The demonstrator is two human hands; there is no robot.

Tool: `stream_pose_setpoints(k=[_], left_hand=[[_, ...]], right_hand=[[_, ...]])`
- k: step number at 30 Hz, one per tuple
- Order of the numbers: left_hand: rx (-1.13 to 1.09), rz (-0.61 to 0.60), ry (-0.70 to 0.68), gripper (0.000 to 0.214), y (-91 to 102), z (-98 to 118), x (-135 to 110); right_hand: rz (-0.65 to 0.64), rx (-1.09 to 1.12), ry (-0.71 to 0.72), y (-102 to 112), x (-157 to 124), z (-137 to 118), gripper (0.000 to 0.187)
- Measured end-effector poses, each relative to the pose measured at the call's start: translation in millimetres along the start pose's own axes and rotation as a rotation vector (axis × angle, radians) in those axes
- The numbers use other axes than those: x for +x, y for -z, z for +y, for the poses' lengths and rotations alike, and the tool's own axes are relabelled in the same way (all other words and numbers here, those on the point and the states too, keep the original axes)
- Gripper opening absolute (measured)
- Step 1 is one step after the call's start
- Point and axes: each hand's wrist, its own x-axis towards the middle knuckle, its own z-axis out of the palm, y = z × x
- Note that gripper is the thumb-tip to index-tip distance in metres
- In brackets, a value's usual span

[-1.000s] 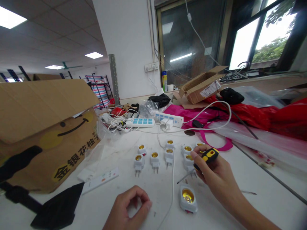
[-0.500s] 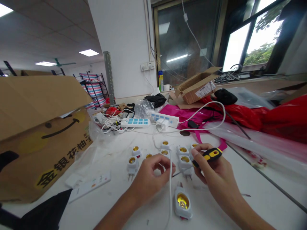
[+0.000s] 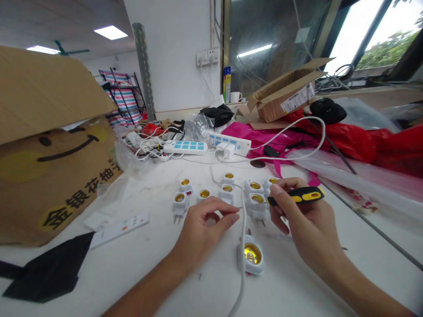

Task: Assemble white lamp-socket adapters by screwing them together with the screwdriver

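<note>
My right hand (image 3: pixel 306 215) is wrapped round the black and yellow handle of a screwdriver (image 3: pixel 302 196), whose thin shaft points left toward my other hand. My left hand (image 3: pixel 208 224) has its thumb and forefinger brought together close to the screwdriver's tip; whatever lies between them is too small to make out. Just in front of both hands lies a white plug-in lamp socket (image 3: pixel 253 256) with a brass-coloured inside. Several more stand behind, among them a left one (image 3: pixel 180 200) with its pins toward me and one (image 3: pixel 257 201) beside my right hand.
A white cable (image 3: pixel 243 246) runs between my hands, past the near socket. Power strips (image 3: pixel 187 147) and tangled cords lie farther back. A big cardboard box (image 3: pixel 56 176) stands left, near a white strip-shaped panel (image 3: pixel 119 230). Red and clear plastic bags (image 3: pixel 370 145) cover the right. A small screw-like piece (image 3: pixel 200 276) lies in front.
The view has tilted down and shifted a little. The screwdriver has turned to lie more level, and its tip stays near my left fingertips.
</note>
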Motion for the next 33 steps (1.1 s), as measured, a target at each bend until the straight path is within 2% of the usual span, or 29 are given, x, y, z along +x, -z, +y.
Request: stream_pose_setpoints(k=[5, 14, 22, 33], left_hand=[[0.01, 0.074, -0.047, 0.008, 3.6, -1, 3], [-0.018, 0.063, 0.005, 0.01, 2.5, -4, 1], [-0.019, 0.086, 0.078, 0.013, 1.7, 2, 2], [-0.039, 0.092, 0.102, 0.014, 1.9, 2, 2]], right_hand=[[0.002, 0.04, -0.019, -1, 0, -1, 0.055], [-0.018, 0.145, -0.053, 2, 0, 12, 0.042], [-0.018, 0.218, -0.076, 0, 3, 9, 0.044], [-0.018, 0.25, -0.139, -2, 2, 7, 0.049]])
